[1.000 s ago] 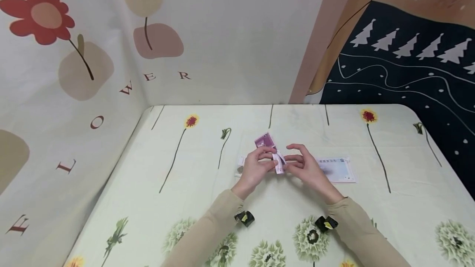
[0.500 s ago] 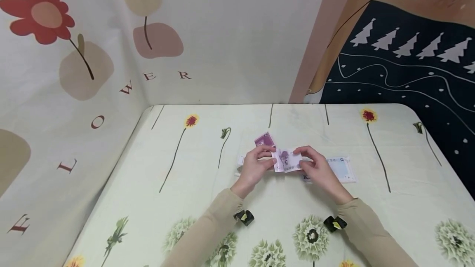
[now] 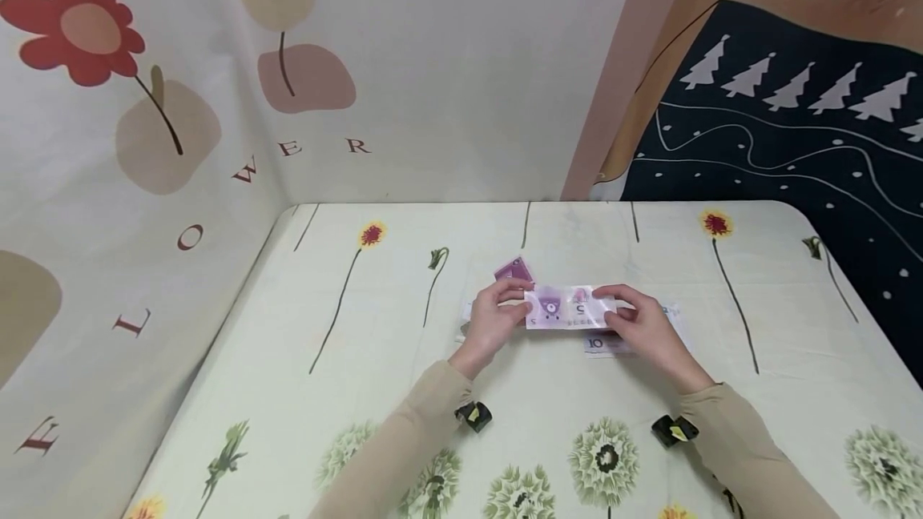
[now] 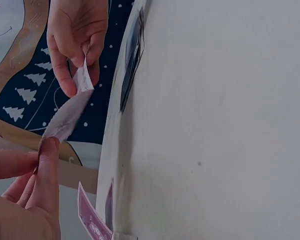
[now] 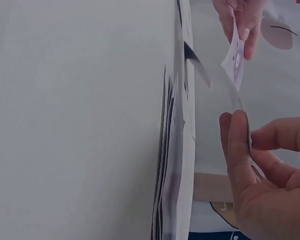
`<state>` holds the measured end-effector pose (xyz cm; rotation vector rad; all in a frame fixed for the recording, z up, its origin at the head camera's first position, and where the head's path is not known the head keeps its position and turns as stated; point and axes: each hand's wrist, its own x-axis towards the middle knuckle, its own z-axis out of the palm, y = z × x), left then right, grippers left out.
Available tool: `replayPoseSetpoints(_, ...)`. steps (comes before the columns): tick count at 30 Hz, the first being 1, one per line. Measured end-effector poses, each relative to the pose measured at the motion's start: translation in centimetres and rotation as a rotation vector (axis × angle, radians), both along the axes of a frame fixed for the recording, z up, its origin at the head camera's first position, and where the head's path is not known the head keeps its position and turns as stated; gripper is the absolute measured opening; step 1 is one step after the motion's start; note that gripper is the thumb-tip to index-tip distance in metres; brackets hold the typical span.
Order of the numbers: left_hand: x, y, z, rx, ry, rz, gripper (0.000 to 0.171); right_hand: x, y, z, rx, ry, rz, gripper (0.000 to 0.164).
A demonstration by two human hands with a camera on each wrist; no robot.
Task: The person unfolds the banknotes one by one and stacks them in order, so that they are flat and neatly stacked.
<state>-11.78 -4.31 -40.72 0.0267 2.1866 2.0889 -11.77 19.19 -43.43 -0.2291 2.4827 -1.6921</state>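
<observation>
A pale purple banknote (image 3: 566, 308) marked with a 5 is stretched out flat between both hands, above the table. My left hand (image 3: 496, 323) pinches its left end between thumb and fingers. At the other end my right hand (image 3: 645, 331) pinches the note the same way. In the left wrist view the banknote (image 4: 70, 115) shows edge-on and bent, and the right wrist view shows a crease across the banknote (image 5: 234, 65). Beneath it lies a note marked 10 (image 3: 604, 344), partly covered by the right hand.
Behind the left hand a darker purple note (image 3: 513, 269) sticks up at a slant. Several stacked notes (image 5: 170, 165) lie on the table at the right. The flower-print tablecloth (image 3: 404, 287) covers the table, with printed curtains behind and at the left.
The folded note has been opened out to its full length. My right hand has moved to the right with its end, while the left hand has stayed nearly in place.
</observation>
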Motion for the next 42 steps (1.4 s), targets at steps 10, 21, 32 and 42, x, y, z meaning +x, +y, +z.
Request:
replayPoseSetpoints(10, -1.3, 0.2, -2.6, -0.010, -0.005, 0.010, 0.028, 0.0, 0.7, -0.3, -0.010, 0.073, -0.015, 0.033)
replayPoseSetpoints(21, -1.8, 0.6, -3.7, 0.001, -0.005, 0.021, 0.027, 0.1, 1.0, 0.0, -0.086, -0.013, -0.052, 0.031)
replayPoseSetpoints(32, -1.9, 1.2, -3.3, -0.016, -0.037, 0.019, 0.024, 0.1, 1.9, 0.0, -0.172, -0.100, -0.054, 0.032)
replayPoseSetpoints(42, -2.2, 1.9, -2.9, -0.100, -0.032, 0.001, 0.025, 0.3, 3.0, 0.1, -0.270, -0.179, -0.022, 0.028)
